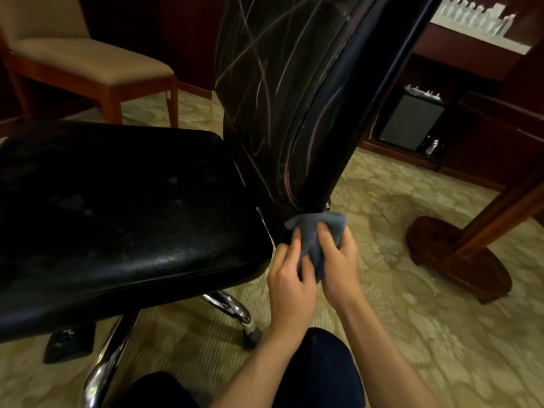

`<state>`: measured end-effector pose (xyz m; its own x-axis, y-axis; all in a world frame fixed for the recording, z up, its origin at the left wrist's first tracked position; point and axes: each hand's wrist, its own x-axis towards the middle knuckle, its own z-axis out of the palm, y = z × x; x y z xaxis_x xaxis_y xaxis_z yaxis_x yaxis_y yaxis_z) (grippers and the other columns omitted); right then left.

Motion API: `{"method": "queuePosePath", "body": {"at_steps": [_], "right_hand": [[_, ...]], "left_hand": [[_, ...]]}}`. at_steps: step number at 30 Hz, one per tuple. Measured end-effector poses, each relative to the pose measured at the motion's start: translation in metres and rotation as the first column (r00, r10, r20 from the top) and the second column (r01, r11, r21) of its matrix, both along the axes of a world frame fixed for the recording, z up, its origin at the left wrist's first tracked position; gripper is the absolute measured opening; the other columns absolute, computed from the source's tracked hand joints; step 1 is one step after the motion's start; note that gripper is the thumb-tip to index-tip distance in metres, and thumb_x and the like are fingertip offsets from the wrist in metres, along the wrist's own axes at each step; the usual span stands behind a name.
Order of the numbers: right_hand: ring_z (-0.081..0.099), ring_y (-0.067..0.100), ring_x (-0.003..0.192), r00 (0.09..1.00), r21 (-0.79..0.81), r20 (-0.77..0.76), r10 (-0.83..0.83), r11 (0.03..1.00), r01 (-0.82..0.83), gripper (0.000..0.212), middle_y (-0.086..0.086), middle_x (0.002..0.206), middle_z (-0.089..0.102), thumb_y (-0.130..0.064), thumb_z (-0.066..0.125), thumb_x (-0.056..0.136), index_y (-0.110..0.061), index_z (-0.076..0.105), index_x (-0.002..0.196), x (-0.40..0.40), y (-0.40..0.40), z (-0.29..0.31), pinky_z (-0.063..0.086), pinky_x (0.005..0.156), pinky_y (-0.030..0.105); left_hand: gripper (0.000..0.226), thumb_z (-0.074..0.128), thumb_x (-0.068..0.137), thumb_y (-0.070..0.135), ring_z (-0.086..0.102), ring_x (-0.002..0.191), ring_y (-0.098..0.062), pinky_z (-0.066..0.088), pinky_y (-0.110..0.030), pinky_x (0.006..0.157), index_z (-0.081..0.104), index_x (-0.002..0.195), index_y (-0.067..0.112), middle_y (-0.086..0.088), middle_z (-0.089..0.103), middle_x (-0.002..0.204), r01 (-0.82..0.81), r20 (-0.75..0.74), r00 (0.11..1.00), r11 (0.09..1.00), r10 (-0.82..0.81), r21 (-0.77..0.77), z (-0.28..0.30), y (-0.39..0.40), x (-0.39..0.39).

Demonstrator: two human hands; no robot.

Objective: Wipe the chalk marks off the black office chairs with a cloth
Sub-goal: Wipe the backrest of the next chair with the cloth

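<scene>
Chalk marks (266,92) are all over that black office chair's backrest (282,83), pale pink and white streaks running long and slanted from the top of the panel right down to the narrow foot of it. The seat (117,207) beside it looks mostly dark and glossy, just a few faint smudges.

Both your hands are on the cloth (319,231) now, a bluish-grey bundle held right at the bottom tip of the backrest, touching it or as good as. Your left hand (290,278) pinches the lower fold with curled fingers, your right hand (338,260) wraps the upper bunch, thumb pressed across the front. So 2 hands, both closed on fabric, nothing spare.

It looks like you're regathering the cloth, and that's the thing to get right. Fold it to a flat pad with a fresh face out, because a loaded face will only smear chalk back onto that dark surface. Then I'd go with 1 hand wiping along the streaks, not across them, and the other hand steadying the backrest's edge; the chair stands on a chrome wheeled base (232,307) and will likely roll or swivel away under pressure.

Mind the vertical seam (306,125) down the panel: chalk probably sits in that groove, so run a folded edge along it.
</scene>
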<state>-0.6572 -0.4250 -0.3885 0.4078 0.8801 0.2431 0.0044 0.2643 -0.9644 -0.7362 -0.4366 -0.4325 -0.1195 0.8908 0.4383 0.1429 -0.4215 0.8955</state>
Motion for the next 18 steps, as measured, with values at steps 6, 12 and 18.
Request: {"method": "queuePosePath", "body": {"at_steps": [6,12,18], "right_hand": [[0.069,0.03,0.098,0.999,-0.119,-0.038,0.035,0.992,-0.039,0.015,0.016,0.104,0.071,0.003,0.055,0.095,-0.008,0.062,0.103,-0.005,0.004,-0.028,0.057,0.075,0.032],[0.067,0.019,0.107,0.963,-0.112,0.262,0.065,0.993,-0.036,0.025,0.005,0.109,0.071,0.002,0.056,0.096,-0.001,0.061,0.119,0.009,0.006,-0.024,0.055,0.089,0.034],[0.068,0.017,0.096,0.994,0.017,0.107,-0.026,1.0,0.024,0.017,0.007,0.099,0.072,-0.01,0.059,0.097,-0.003,0.065,0.111,0.013,0.004,-0.001,0.054,0.078,0.026]], "left_hand": [[0.03,0.057,0.095,0.009,0.062,0.093,-0.013,0.051,-0.031,0.079,0.068,0.122,0.015,0.006,0.062,0.096,0.044,-0.058,0.997,0.976,-0.058,-0.212,-0.036,0.007,-0.005],[0.023,0.054,0.098,0.015,0.059,0.088,-0.009,0.051,-0.035,0.078,0.068,0.115,0.019,0.011,0.059,0.093,0.068,-0.085,0.992,0.972,-0.089,-0.226,-0.038,0.007,-0.01],[0.047,0.053,0.099,0.014,0.055,0.08,-0.005,0.046,-0.015,0.068,0.05,0.146,0.016,0.014,0.049,0.091,-0.04,0.001,0.999,0.999,0.04,0.031,0.004,0.005,-0.014]]}}
